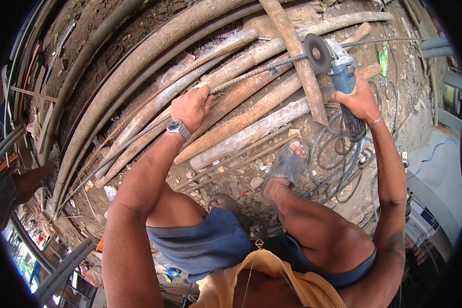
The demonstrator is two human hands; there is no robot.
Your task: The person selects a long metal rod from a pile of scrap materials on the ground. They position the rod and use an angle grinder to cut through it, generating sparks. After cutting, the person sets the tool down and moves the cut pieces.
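Rubbly ground [231, 179], left grip [191, 109] curled round ribbed bar [254, 73], palm hidden, right grip [360, 101] clasped round grinder [342, 73]

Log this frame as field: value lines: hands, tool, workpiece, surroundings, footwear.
left hand: gripping ribbed bar, watch on wrist
right hand: holding blue grinder
disc: close to bar; contact unclear
under bar: crosswise pole
nearby: long worn poles, tangled cable
ground: dirt, stones, litter
footwear: dusty open-toed sandal, right foot
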